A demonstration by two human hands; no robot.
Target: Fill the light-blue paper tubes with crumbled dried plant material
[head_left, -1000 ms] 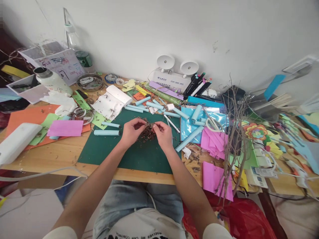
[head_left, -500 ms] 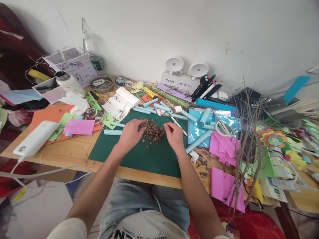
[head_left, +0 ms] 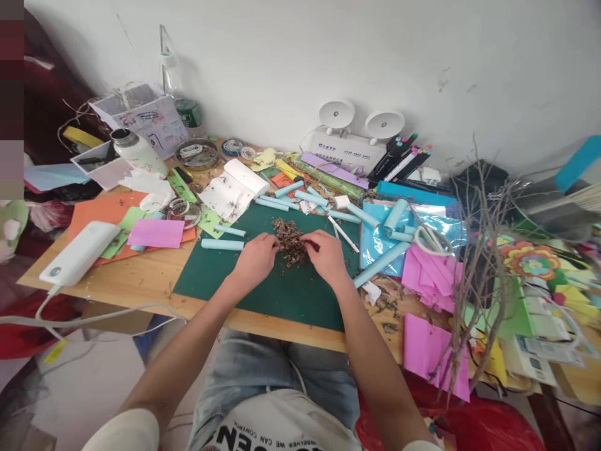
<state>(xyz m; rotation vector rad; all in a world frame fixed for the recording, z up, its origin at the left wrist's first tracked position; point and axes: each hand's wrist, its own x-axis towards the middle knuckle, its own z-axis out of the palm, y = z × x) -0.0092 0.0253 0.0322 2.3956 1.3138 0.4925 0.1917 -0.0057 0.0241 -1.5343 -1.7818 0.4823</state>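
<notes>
A heap of brown, dry, crumbly plant bits (head_left: 289, 238) lies on the green cutting mat (head_left: 277, 300). My left hand (head_left: 259, 258) is at the heap's left edge, fingertips pinched together. At the right edge, my right hand (head_left: 325, 252) has its thumb and fingers closed in a pinch, touching the bits. Whatever sits between the fingertips of either hand is too small to make out. Left of my left hand is a light-blue paper tube (head_left: 221, 244), with a thinner blue tube (head_left: 231, 230) just behind it. A white stick (head_left: 344, 235) rests behind my right hand.
More blue tubes lie along the mat's back edge. Scissors (head_left: 431, 240) rest on a blue plastic packet (head_left: 375, 250) at right, near dry twigs (head_left: 488, 263) and pink paper (head_left: 429, 351). A white power bank (head_left: 79, 250) with a cable is at left. A twin-lamp unit (head_left: 345, 153) stands against the wall.
My right hand has moved left onto the heap's right edge. My left hand has come slightly nearer to me along the heap's left side. The whole view has shifted a little.
</notes>
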